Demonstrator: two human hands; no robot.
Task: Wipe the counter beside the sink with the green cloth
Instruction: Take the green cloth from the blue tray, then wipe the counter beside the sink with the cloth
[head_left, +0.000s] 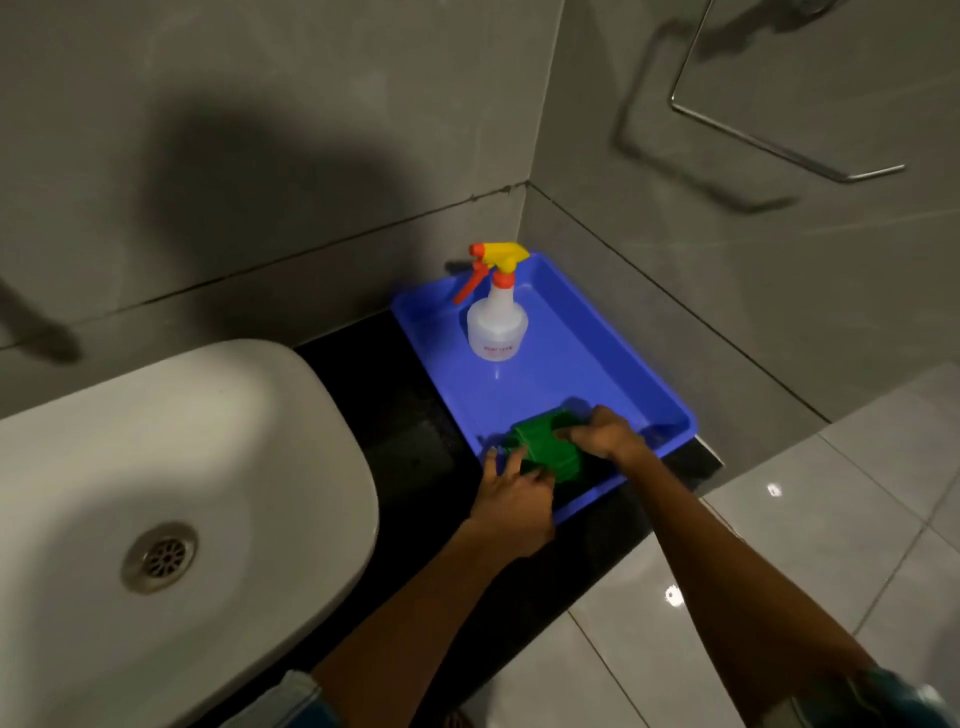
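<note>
A folded green cloth (545, 441) lies in the near end of a blue tray (597, 358) on the black counter (384, 395). My left hand (511, 496) grips the cloth's near left edge with fingers curled on it. On the cloth's right side my right hand (605, 431) closes over the fabric from above. The white sink (171, 467) stands to the left of the dark counter strip.
A white spray bottle (496, 322) with a yellow and orange trigger stands upright at the tray's far end. Grey tiled walls meet in a corner behind the tray. A metal towel rail (779, 145) hangs on the right wall. Glossy floor tiles lie to the lower right.
</note>
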